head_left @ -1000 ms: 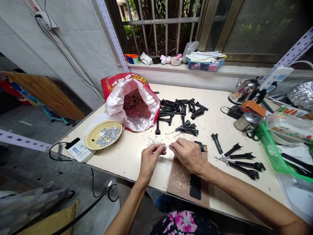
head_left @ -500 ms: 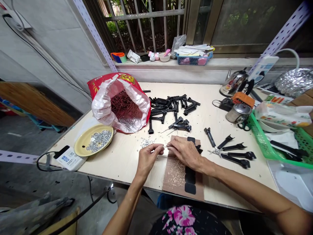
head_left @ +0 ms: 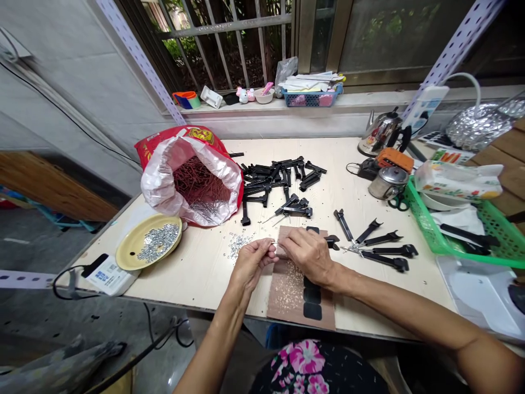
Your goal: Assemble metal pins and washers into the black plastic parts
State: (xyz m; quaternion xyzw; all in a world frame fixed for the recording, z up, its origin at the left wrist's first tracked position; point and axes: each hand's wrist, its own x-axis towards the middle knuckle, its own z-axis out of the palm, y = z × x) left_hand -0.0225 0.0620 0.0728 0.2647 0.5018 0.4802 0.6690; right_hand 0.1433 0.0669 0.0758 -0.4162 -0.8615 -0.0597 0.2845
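My right hand (head_left: 307,254) is wrapped round a black plastic part (head_left: 333,241), whose forked end sticks out past the hand above the brown board. A short bit of thin metal pin (head_left: 275,243) shows between my two hands. My left hand (head_left: 255,264) is closed in a pinch at the tip of that pin; anything small within its fingertips is hidden. Just left of it, small metal rings (head_left: 238,244) lie scattered on the table. Beneath the right hand, the brown board (head_left: 287,312) carries black square pads (head_left: 312,311) and pale crumbs.
A red and white sack (head_left: 151,189) of brown pins stands at the left behind a yellow plate (head_left: 123,257) of metal rings. Black plastic parts (head_left: 270,175) are heaped at the back; several with pins (head_left: 381,238) fan out at the right, near a green basket (head_left: 447,243).
The view has shifted slightly. Both hands stay close together at the pin, and the left fingers have curled a little more. The forked black end shows more clearly beyond my right hand.
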